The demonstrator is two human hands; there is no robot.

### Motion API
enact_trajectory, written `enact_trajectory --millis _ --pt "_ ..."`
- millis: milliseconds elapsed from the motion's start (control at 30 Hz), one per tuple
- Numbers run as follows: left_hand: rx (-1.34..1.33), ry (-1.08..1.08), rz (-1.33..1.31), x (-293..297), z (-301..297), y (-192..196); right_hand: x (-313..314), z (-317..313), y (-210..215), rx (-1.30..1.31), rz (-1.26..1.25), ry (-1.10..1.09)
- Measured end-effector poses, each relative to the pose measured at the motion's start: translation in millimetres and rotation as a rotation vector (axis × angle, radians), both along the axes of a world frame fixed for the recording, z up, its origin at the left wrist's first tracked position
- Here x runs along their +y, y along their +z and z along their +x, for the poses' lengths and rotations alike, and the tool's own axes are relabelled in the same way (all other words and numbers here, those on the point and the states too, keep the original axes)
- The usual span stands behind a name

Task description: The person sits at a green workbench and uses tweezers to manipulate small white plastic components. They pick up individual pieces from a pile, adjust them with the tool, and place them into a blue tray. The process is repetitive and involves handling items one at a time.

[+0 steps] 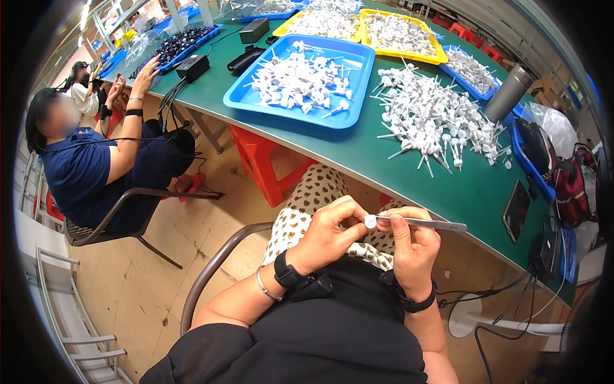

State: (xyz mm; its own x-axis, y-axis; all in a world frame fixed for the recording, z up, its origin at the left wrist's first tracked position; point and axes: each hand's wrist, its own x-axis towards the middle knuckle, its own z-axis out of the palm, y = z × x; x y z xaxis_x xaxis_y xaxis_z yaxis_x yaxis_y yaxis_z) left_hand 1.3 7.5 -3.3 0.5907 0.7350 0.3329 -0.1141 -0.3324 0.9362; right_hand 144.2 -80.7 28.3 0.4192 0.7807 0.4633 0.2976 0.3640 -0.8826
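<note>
From my remote seat: low centre of frame, my left hand (329, 230) has its fingers pinched shut on a small white cap (370, 221), while my right hand (412, 246) has fingers clamped on slim metal tweezers (422, 223) whose tip touches that cap. All this hangs over my lap, off the green table (358, 153). My guess: any slip and the cap drops to the floor. The table edge sits just above my knuckles; the white parts pile (435, 121) crowds upper right, blue tray (300, 77) top centre.
</note>
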Motion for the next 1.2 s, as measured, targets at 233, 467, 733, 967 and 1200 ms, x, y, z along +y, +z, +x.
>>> enact_trajectory --millis 233,467,733,967,1200 --pt "0.019 0.009 0.068 0.2 2.2 -0.4 -1.3 6.8 5.7 -0.343 -0.012 -0.007" --pt "0.026 -0.073 0.09 2.1 1.4 0.0 -6.6 14.7 18.2 0.02 -0.229 0.119" --pt "-0.133 0.269 0.231 61.3 -10.7 54.0 -14.5 37.4 26.1 0.174 0.11 -0.053" --pt "0.482 0.694 1.076 141.7 2.5 97.3 -16.9 48.6 30.4 0.2 0.155 -0.1" --pt "0.606 0.199 0.917 105.7 96.4 65.5 -19.4 46.3 32.1 0.19 0.143 -0.092"
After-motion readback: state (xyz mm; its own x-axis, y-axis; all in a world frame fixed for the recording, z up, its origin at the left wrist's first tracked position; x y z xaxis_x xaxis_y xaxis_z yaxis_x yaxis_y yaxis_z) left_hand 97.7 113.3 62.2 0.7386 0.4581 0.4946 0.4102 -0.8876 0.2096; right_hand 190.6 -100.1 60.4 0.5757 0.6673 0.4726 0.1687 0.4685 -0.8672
